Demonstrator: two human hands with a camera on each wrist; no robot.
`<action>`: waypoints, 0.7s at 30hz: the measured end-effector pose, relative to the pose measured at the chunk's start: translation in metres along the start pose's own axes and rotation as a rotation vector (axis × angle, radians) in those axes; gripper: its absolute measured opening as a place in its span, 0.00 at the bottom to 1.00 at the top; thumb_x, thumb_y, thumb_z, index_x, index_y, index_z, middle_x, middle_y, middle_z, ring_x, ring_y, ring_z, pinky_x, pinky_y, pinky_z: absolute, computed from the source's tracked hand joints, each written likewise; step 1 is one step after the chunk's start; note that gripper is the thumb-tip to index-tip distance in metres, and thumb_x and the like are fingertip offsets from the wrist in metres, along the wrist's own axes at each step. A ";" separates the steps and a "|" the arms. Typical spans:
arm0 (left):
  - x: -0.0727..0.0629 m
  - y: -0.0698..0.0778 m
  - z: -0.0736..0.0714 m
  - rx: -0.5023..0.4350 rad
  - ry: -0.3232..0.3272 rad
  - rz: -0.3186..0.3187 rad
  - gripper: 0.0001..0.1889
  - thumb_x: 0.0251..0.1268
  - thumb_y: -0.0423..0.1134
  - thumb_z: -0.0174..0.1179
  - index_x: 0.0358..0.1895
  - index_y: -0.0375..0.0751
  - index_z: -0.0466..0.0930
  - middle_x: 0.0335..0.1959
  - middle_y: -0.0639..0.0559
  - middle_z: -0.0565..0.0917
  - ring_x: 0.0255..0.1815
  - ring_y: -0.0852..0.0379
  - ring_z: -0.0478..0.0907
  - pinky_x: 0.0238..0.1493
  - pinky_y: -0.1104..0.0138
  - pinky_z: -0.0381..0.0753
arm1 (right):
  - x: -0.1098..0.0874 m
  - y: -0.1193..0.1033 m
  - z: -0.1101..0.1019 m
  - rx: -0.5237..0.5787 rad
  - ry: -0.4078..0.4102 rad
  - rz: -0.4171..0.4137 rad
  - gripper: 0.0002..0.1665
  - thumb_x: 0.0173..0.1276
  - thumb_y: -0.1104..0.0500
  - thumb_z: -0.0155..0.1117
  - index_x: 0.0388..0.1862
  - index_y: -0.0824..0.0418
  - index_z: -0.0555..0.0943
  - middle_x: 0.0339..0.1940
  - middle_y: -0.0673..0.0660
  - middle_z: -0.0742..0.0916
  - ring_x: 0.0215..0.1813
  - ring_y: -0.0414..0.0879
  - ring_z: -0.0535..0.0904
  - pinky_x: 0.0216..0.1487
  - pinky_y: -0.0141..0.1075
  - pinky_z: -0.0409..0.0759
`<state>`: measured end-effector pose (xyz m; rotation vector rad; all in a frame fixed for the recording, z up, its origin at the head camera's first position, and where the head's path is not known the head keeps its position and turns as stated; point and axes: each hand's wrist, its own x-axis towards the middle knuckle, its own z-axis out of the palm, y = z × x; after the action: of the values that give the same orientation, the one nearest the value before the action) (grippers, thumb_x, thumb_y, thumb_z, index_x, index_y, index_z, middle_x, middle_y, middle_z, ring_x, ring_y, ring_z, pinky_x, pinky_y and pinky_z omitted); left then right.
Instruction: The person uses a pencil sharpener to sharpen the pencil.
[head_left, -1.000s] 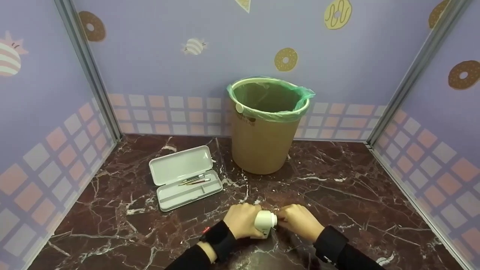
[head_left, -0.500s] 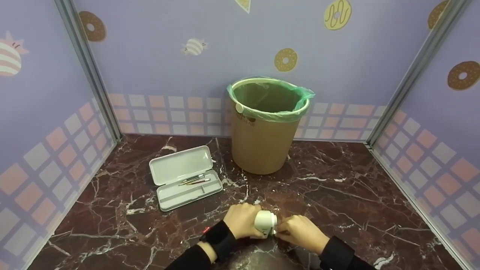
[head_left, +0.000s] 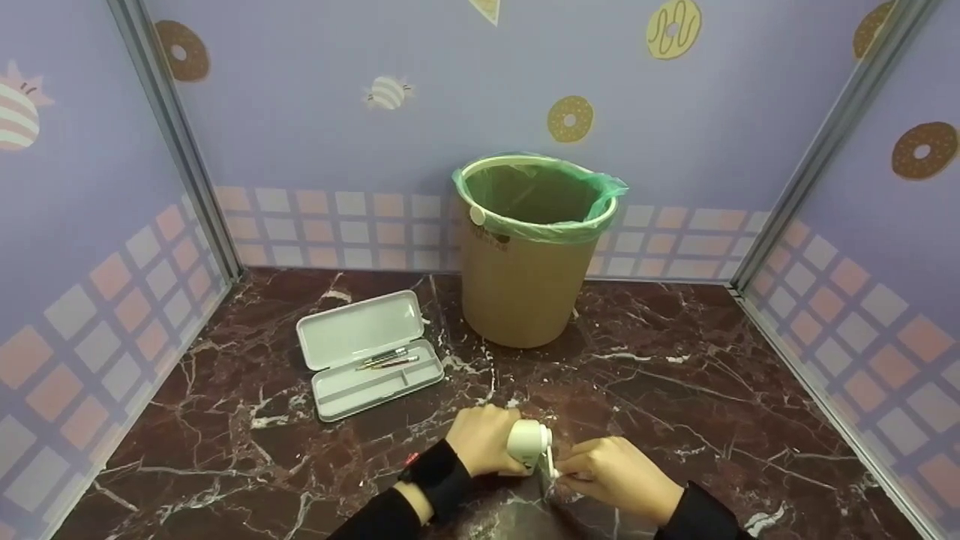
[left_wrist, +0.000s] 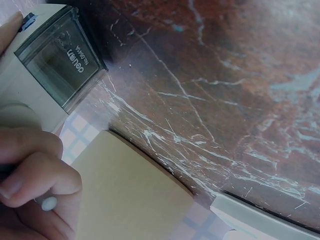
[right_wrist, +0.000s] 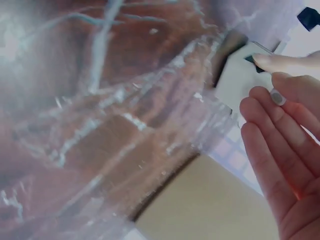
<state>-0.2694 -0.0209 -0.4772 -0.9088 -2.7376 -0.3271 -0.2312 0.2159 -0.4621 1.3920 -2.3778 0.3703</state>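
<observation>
My left hand (head_left: pixel 484 442) grips a white desktop pencil sharpener (head_left: pixel 525 442) on the marble table. In the left wrist view its clear shavings drawer (left_wrist: pixel 62 57) shows dark contents. My right hand (head_left: pixel 619 476) pinches the handle of the sharpener's crank (head_left: pixel 551 461), which slants down toward me in the head view. The pale end of the crank handle (right_wrist: pixel 278 97) pokes out between the fingers in the right wrist view. A finger of the left hand lies at the dark catch on the sharpener's top. The sharpener's far side is hidden behind my left hand.
Left of the hands, an open white pencil case (head_left: pixel 379 386) holds several pencils (head_left: pixel 388 358). A brown trash bin (head_left: pixel 525 292) with a green liner stands behind. Something small and red (head_left: pixel 412 458) shows beside my left wrist. Patterned panels (head_left: pixel 315 127) enclose the table.
My right hand has moved toward me and slightly right, bringing the crank round to a downward slant. The left hand and the sharpener have stayed in place.
</observation>
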 end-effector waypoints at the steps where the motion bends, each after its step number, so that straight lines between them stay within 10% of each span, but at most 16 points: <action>1: 0.000 0.000 0.000 -0.002 0.000 0.001 0.28 0.32 0.61 0.82 0.32 0.49 0.81 0.24 0.57 0.85 0.21 0.61 0.79 0.20 0.71 0.71 | 0.001 -0.001 -0.003 0.000 0.001 0.002 0.06 0.57 0.58 0.79 0.33 0.52 0.90 0.27 0.43 0.88 0.27 0.29 0.81 0.30 0.19 0.76; 21: 0.000 -0.001 -0.001 0.009 0.018 0.023 0.26 0.33 0.60 0.82 0.32 0.49 0.81 0.24 0.58 0.85 0.22 0.61 0.80 0.19 0.70 0.72 | 0.014 0.008 -0.027 0.009 0.069 0.091 0.11 0.56 0.62 0.79 0.39 0.55 0.90 0.31 0.46 0.91 0.28 0.33 0.83 0.31 0.19 0.76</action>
<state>-0.2699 -0.0218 -0.4762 -0.9301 -2.7081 -0.3166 -0.2401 0.2197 -0.4320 1.2564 -2.3914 0.4467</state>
